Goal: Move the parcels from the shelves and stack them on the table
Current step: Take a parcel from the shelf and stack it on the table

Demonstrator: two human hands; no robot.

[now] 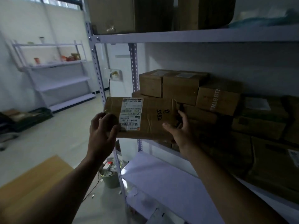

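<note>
I hold a flat brown cardboard parcel (pixel 150 118) with a white shipping label and black handwriting, lifted in front of the middle shelf's left end. My left hand (pixel 103 128) grips its left end, and my right hand (pixel 179 126) grips its right end. Behind it, several more brown parcels (pixel 182 86) are piled on the white metal shelf unit (pixel 178 36). The wooden table (pixel 32 183) shows at the lower left, beneath my left forearm.
Large boxes (pixel 129 13) fill the top shelf. The lower shelf board (pixel 169 183) is white, with a big box (pixel 275 167) at its right. A bin (pixel 110 177) stands on the floor by the shelf post. A second white rack (pixel 53 70) stands at the back left.
</note>
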